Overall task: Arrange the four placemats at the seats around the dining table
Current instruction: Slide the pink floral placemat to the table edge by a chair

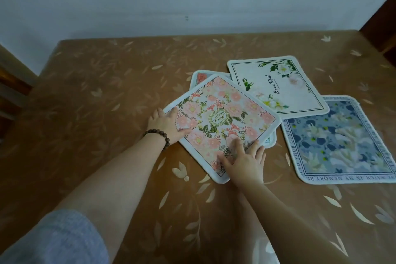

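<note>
Four placemats lie bunched together right of the table's middle. A pink floral placemat (222, 122) is on top, tilted, with its left edge lifted. My left hand (167, 124), with a bead bracelet on the wrist, grips that left edge. My right hand (244, 161) holds its near edge, thumb on top. Under it lies another placemat (200, 77), mostly hidden. A white placemat with green leaves and the word "Beautiful" (276, 85) lies behind. A blue floral placemat (336, 139) lies to the right.
The table (96, 96) wears a brown cloth with pale leaf prints. A white wall runs along its far edge. Dark wooden furniture (12, 92) stands at the left, and more dark wood (383, 13) at the far right corner.
</note>
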